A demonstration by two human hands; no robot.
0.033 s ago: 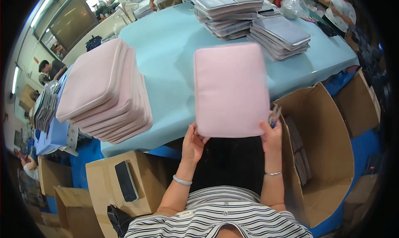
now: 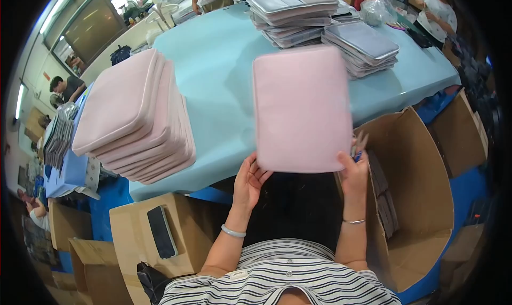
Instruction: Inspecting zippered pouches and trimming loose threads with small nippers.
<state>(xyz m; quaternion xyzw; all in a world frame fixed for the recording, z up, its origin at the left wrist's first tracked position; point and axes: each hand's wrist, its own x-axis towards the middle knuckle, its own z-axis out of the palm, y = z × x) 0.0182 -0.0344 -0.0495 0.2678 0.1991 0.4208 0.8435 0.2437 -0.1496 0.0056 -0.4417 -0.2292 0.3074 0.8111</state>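
Blue table (image 2: 218, 97) is crowded: pink sleeve stack (image 2: 120, 97), grey pouch piles (image 2: 360, 41). Our right fingers (image 2: 345, 160) hold a padded sleeve (image 2: 301, 110) plus snips (image 2: 360, 145), left fingers (image 2: 258, 173) loosely apart; carton (image 2: 421, 177) has flat bundles (image 2: 386, 203).

A table (image 2: 218, 91) with a smooth pale-blue top spans the upper middle of the frame, its edges bowed. At its left end stands a tall, slightly uneven stack of pink cases (image 2: 117, 99). Toward the upper right rest a higher pile of grey cases (image 2: 290, 1) and, just beside it, a lower grey pile (image 2: 362, 41); a crumpled clear plastic bag (image 2: 375, 11) lies behind.
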